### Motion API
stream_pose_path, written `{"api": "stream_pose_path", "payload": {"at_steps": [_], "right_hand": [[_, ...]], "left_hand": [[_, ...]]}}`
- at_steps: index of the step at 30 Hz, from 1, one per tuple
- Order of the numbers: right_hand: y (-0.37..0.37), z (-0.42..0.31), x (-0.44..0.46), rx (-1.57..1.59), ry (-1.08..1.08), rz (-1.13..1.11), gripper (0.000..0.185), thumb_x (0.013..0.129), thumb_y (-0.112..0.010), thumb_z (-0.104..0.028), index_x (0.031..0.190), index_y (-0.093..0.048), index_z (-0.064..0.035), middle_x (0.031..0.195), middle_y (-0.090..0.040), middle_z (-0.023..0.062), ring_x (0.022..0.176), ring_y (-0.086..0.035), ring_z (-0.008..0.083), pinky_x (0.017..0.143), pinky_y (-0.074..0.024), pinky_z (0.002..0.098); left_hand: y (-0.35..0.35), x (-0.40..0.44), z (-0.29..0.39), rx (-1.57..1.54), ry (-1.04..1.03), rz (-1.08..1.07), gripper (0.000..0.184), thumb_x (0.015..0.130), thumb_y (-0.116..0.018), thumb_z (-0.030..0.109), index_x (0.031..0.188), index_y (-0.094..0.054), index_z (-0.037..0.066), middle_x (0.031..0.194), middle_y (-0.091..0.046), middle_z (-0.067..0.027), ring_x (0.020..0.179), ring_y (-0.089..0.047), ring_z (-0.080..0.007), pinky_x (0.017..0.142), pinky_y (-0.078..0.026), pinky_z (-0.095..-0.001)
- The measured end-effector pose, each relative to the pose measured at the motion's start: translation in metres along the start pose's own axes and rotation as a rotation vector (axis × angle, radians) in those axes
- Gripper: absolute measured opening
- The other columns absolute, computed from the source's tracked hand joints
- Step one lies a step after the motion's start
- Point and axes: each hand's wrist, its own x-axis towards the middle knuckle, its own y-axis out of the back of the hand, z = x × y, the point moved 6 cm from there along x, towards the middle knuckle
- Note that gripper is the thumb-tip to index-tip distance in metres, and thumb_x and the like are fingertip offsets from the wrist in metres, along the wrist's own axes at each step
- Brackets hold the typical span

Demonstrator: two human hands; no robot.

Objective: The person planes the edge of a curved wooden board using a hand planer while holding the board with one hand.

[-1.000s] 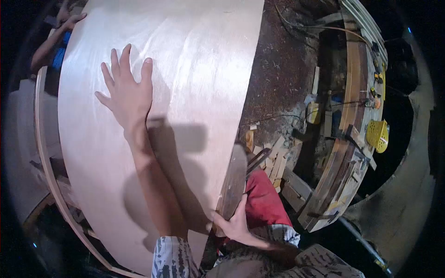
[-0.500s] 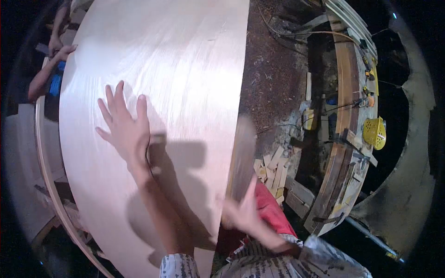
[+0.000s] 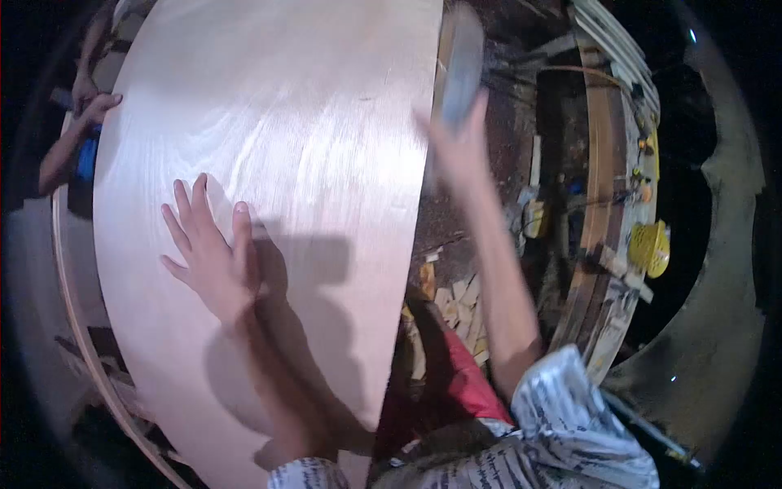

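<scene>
A large pale wooden sheet (image 3: 342,163) spreads across the left and middle of the view. My left hand (image 3: 213,262) lies flat on it with the fingers spread. Beyond the sheet's right edge, near the top, my right hand (image 3: 463,147) grips the lower end of a long, flat grey tool (image 3: 464,69). The tool runs alongside the edge; motion blurs both it and the hand, so its exact kind and any contact with the edge cannot be made out.
Another person's hands (image 3: 96,104) are at the sheet's upper left edge. Wood offcuts (image 3: 464,314) lie on the floor below right. A wooden beam (image 3: 603,155) and a yellow basket (image 3: 649,248) stand at the right. A thin curved strip (image 3: 77,318) runs along the left.
My right hand has swept up along the sheet's right edge with the grey tool. My left hand, still spread on the sheet, appears lower in the view.
</scene>
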Motion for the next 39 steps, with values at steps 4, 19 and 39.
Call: {"api": "stream_pose_path", "payload": {"at_steps": [4,19,39], "right_hand": [[-0.023,0.088,-0.27,0.18,-0.06,-0.257,0.106,0.091,-0.075,-0.017,0.159,0.004,0.0082,0.162,-0.02,0.0299,0.152,-0.023,0.0358,0.125,-0.0196,0.0487],[-0.047,0.035,0.019,0.417,-0.212,-0.355,0.111,0.089,-0.07,-0.062,0.16,-0.015,0.0028,0.154,-0.038,0.0312,0.147,-0.037,0.0367,0.115,-0.0406,0.0502],[0.017,-0.057,0.152,0.307,0.167,-0.019,0.067,0.105,-0.053,-0.04,0.154,-0.03,0.0005,0.145,-0.053,0.0227,0.134,-0.054,0.0316,0.11,-0.0442,0.0451]], "left_hand": [[-0.002,0.002,-0.002,0.008,0.005,-0.027,0.064,0.1,-0.047,0.059,0.157,-0.04,0.031,0.169,-0.028,-0.0007,0.159,-0.015,-0.031,0.117,-0.005,-0.0754],[0.003,0.005,-0.004,-0.025,-0.02,-0.058,0.064,0.099,-0.051,0.056,0.156,-0.041,0.03,0.169,-0.029,-0.005,0.158,-0.016,-0.035,0.115,-0.009,-0.0769],[0.0,0.004,-0.002,-0.005,0.0,-0.065,0.066,0.098,-0.053,0.054,0.157,-0.04,0.027,0.169,-0.029,-0.0037,0.159,-0.015,-0.0324,0.118,-0.005,-0.0735]]}}
